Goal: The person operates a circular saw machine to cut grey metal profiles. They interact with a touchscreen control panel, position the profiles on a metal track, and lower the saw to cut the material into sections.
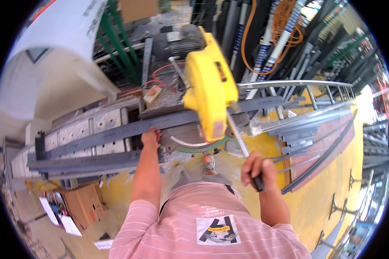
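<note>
A yellow-guarded chop saw (pixel 209 86) stands in front of me. Its long handle slants down toward my right side and ends in a black grip (pixel 258 183). My right hand (pixel 260 169) is closed round that grip. Across the saw's base lies a long dark grey profile bar (pixel 116 134), running out to the left and right under the yellow guard. My left hand (pixel 151 138) grips the bar's near edge, left of the guard; part of its fingers is hidden. The blade cannot be made out behind the guard.
More grey bars (pixel 90 162) lie on the left support table (pixel 75 129). Cut strips (pixel 304 136) are heaped on a brown board at right, beside a metal ladder-like rack (pixel 309 88). An orange cable (pixel 285 32) hangs among upright bars. An open cardboard box (pixel 84 207) sits lower left.
</note>
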A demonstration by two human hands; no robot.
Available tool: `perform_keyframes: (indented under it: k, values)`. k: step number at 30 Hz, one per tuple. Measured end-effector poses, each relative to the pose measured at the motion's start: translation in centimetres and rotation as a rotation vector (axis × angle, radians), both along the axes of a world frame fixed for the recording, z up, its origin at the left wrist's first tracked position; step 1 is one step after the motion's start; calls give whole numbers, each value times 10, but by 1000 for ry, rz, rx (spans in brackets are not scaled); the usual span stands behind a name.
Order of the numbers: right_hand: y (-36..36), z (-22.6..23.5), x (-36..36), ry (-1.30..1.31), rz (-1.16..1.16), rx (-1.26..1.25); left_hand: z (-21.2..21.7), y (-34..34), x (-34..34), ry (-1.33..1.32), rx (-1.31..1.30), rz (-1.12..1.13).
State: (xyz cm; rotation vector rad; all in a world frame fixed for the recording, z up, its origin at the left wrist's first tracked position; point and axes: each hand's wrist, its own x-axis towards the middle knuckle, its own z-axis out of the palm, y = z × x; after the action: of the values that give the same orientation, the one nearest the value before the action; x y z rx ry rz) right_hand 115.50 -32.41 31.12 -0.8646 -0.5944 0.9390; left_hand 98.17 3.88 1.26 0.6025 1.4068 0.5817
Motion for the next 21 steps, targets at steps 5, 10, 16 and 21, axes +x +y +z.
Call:
perform_keyframes:
  k: [5, 10, 16, 21]
  values:
    - [-12, -28, -29, -238, 103, -861, 3, 3, 0, 112, -13, -1]
    - [-34, -97, -36, -651, -63, -604, 5, 7, 5, 181, -39, 7]
    - [-35, -122, -45, -643, -55, -639, 0, 14, 3, 200, -44, 31]
    - [-34, 28, -6, -764, 193, -356, -18, 30, -8, 82, -87, 203]
